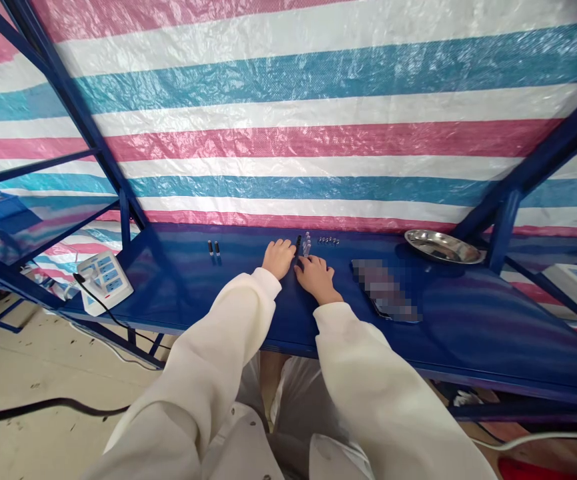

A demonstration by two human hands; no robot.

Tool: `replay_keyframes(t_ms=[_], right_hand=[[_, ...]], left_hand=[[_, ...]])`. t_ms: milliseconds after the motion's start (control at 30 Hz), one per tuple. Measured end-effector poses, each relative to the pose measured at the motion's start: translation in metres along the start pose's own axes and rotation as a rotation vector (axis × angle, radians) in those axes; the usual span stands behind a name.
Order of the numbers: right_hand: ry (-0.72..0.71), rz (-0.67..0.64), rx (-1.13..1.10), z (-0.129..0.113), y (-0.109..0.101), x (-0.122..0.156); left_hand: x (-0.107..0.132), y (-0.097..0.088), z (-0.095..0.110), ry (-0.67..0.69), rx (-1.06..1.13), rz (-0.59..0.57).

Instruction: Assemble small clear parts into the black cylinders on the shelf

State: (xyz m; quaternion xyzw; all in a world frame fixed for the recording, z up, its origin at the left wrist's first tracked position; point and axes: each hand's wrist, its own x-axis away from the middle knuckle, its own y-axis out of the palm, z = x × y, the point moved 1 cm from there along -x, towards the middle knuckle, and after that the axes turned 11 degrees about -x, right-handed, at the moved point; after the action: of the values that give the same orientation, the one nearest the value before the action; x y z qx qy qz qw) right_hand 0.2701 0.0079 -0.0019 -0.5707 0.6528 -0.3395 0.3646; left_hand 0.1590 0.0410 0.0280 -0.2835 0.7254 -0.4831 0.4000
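My left hand (279,259) rests palm down near the middle of the blue tabletop, fingers bent and slightly apart beside a short row of small black pieces (298,241). To its right, my right hand (317,277) has curled fingers around a small dark piece, largely covered by them. Just beyond that hand stand several small clear pieces (307,241), too small to name. Several tiny shiny parts (329,241) lie in a line farther right. Two small black-and-silver tubes (213,249) stand apart on the left.
The blue table (178,287) has a striped sheet (288,140) behind it. A phone-like blurred object (385,291) lies right of my hands, near an oval metal tray (443,247). At the left end is a white power strip (105,281) with a black cable. Blue frame posts flank both sides.
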Motion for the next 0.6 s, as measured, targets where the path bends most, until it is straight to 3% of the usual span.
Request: replay_keyframes(t_ms=[133, 267, 400, 600], right_hand=[[0.003, -0.011, 0.014, 0.0, 0.001, -0.003], [-0.002, -0.009, 0.018, 0.001, 0.003, -0.005], [-0.001, -0.008, 0.021, 0.002, 0.004, -0.006], [0.008, -0.002, 0.012, 0.003, 0.003, -0.006]], left_hand=[[0.004, -0.003, -0.009, -0.093, 0.118, 0.039], [0.02, -0.004, -0.027, -0.228, 0.331, 0.15], [0.037, 0.005, -0.042, -0.328, 0.545, 0.286], [0.048, 0.018, -0.05, -0.468, 0.782, 0.397]])
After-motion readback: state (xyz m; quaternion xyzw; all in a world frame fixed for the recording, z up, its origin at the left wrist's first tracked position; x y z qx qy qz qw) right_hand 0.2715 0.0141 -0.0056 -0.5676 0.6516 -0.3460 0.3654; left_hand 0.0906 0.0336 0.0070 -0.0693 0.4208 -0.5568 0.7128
